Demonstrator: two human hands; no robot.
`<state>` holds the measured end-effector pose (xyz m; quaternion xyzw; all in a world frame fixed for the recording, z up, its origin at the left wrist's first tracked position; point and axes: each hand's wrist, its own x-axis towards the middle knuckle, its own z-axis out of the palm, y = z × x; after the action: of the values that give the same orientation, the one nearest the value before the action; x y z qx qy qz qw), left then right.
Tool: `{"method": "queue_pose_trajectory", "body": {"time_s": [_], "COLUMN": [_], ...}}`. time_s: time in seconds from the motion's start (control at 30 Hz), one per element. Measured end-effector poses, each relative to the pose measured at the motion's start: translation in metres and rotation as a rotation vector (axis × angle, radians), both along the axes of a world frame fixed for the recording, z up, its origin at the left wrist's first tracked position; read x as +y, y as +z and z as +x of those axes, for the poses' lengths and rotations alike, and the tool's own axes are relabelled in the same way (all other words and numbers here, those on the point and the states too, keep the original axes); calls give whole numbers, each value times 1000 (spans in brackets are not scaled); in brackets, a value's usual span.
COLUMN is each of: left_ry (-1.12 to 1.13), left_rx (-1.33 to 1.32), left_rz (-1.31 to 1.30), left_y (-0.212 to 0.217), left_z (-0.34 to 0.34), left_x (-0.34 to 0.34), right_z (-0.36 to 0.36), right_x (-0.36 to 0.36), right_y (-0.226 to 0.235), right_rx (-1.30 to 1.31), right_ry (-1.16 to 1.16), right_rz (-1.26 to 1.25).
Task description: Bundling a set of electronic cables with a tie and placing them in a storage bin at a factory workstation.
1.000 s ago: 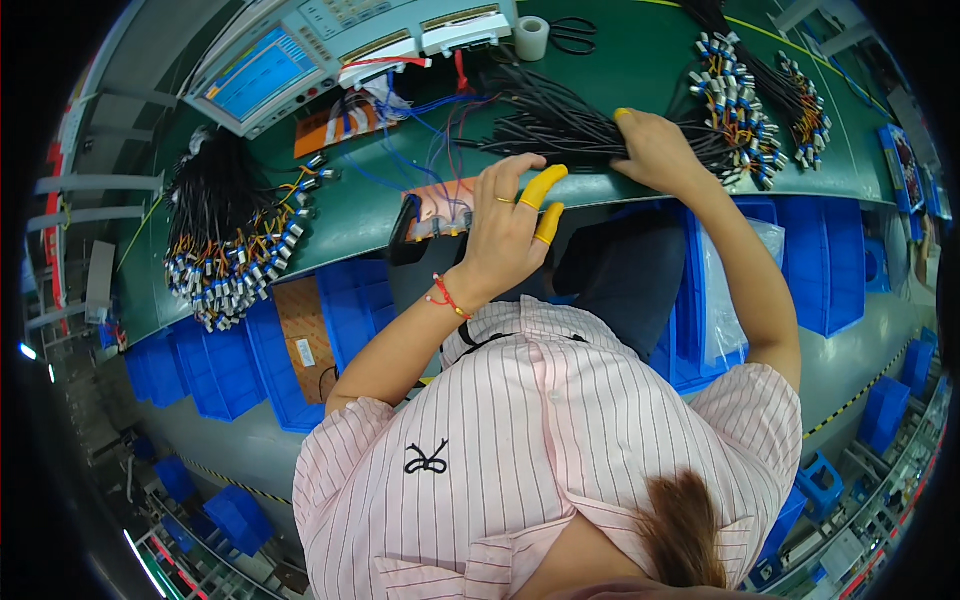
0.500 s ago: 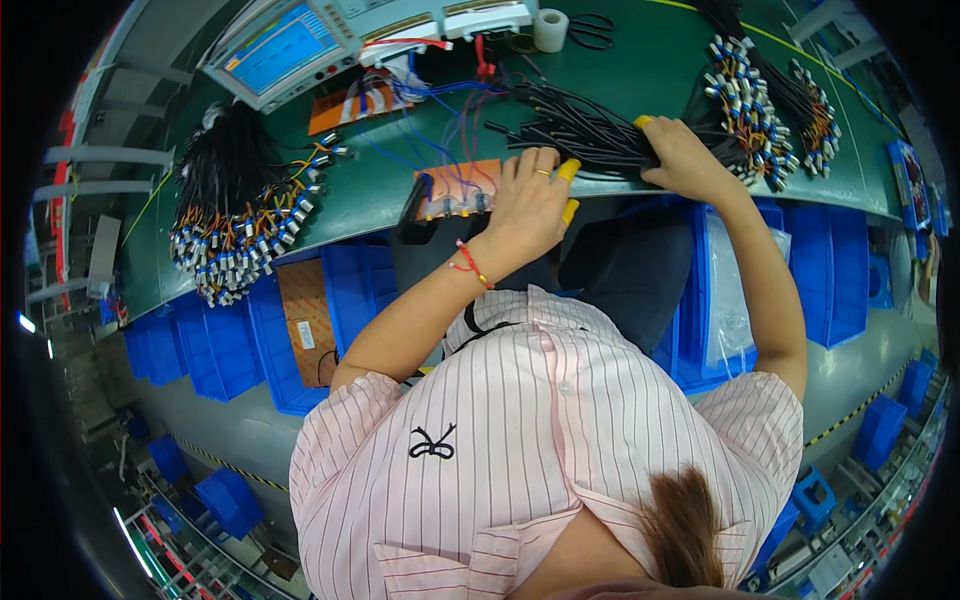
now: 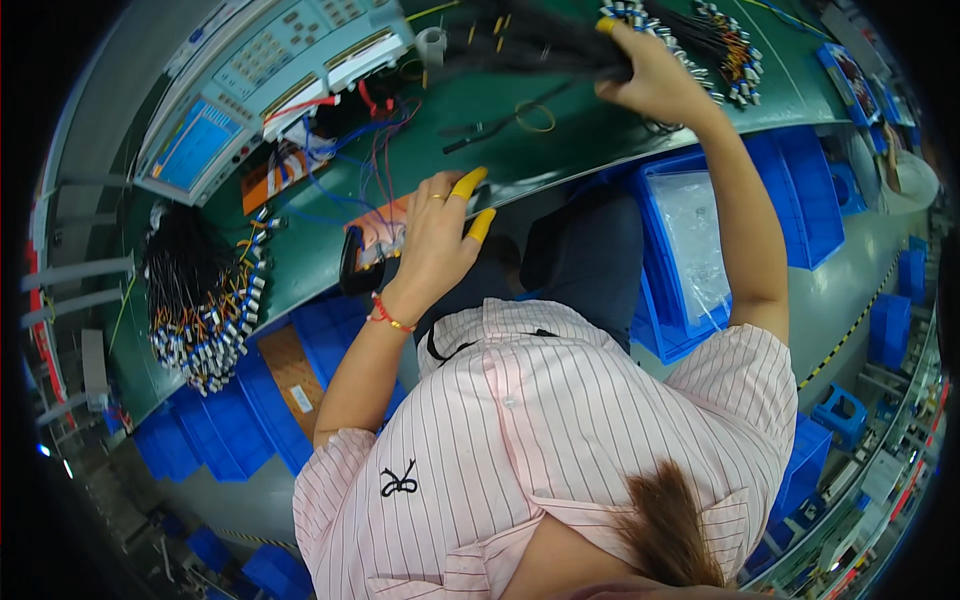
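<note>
My right hand (image 3: 655, 80), a yellow cot on one fingertip, is closed around a bundle of black cables (image 3: 540, 40). The bundle stretches left from the hand over the far part of the table and is smeared by motion. My left hand (image 3: 437, 232) is at the table's near edge with its thumb and index finger apart, both in yellow cots. Beside it lies an orange board (image 3: 385, 225) with small connectors and blue and purple wires, partly covered by the hand. A dark strip (image 3: 465, 142) and a thin yellowish ring (image 3: 535, 117) lie on the tabletop between the hands.
A tester with a screen (image 3: 200, 145) stands at the far left, a white roll (image 3: 432, 47) beside it. Cables with white connectors (image 3: 205, 320) hang over the left edge; more connector ends (image 3: 735, 60) lie far right. Blue bins (image 3: 690, 250) stand below the green table (image 3: 590, 140).
My right hand has raised the black cable bundle off the table and swung it farther away. The left hand stays by the orange board. The whole view has turned and shifted.
</note>
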<state>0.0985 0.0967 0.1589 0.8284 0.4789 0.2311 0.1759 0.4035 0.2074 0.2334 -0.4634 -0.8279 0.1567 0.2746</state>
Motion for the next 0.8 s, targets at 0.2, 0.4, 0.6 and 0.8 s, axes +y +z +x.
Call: {"method": "queue_pose_trajectory", "body": {"time_s": [0.2, 0.4, 0.6, 0.8], "left_ry": [-157, -258, -527, -224], "left_rx": [-225, -181, 93, 360], "left_rz": [-94, 27, 103, 257], "left_y": [43, 90, -10, -39], "left_z": [15, 40, 91, 84], "left_x": [31, 83, 86, 81], "right_z": [34, 41, 32, 21], "right_x": [32, 71, 64, 30], "right_y": [87, 123, 130, 142], "right_rx": [594, 984, 1091, 1118], "right_ry": [-149, 9, 103, 124], "right_rz": [151, 291, 272, 291]}}
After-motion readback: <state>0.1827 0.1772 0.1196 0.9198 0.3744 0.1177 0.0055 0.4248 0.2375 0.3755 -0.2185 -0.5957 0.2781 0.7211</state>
